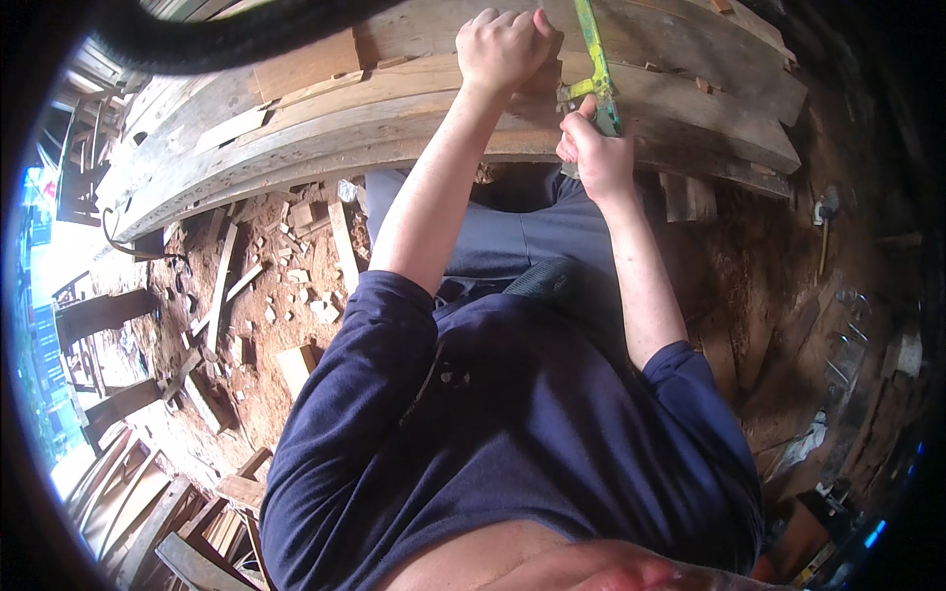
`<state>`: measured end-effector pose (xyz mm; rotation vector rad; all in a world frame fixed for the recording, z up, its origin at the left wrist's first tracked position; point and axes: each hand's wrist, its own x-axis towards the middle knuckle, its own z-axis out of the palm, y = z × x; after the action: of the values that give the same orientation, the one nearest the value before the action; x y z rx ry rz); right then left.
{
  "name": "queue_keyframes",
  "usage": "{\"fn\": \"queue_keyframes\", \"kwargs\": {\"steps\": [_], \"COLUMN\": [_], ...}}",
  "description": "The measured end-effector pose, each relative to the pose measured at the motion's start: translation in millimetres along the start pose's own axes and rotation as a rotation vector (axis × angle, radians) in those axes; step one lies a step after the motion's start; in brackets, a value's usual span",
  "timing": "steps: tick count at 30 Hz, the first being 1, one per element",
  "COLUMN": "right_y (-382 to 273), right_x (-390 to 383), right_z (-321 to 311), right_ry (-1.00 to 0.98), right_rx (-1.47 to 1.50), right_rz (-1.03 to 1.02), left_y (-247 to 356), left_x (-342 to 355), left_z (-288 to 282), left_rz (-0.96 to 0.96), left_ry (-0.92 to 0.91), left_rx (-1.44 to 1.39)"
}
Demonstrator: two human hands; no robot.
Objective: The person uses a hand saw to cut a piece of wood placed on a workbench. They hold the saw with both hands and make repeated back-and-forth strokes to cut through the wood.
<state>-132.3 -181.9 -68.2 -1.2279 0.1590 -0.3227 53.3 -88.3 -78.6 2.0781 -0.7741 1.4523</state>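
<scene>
At the top of the head view, my left hand (503, 49) is closed at the end of a brown wooden piece (538, 98) on the plank bench. The fingers' far side is hidden. My right hand (598, 156), to the right and nearer to me, is wrapped round the handle of a green-and-yellow metal-framed tool shaped like a hacksaw (597, 64). Its frame runs upward out of the picture, close beside the wooden piece. No blade can be made out.
Long planks form the bench (394, 108), with thin offcuts (233, 129) lying on it. Wood scraps and sticks (225, 281) litter the earth floor to the left. Stacked timber (187, 532) stands at lower left. A dark curved cable (246, 39) crosses the upper left.
</scene>
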Motion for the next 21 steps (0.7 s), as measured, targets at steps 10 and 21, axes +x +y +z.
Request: {"fn": "queue_keyframes", "kwargs": {"steps": [10, 21], "right_y": [4, 19], "right_x": [-14, -13], "right_z": [-7, -10], "right_ry": [0.055, 0.043], "right_rx": [-0.132, -0.104], "right_rz": [0.096, 0.029], "left_y": [10, 48], "left_x": [28, 39], "left_z": [-38, -239], "left_rz": [-0.279, -0.244], "left_ry": [-0.225, -0.763], "left_rx": [-0.215, -0.93]}}
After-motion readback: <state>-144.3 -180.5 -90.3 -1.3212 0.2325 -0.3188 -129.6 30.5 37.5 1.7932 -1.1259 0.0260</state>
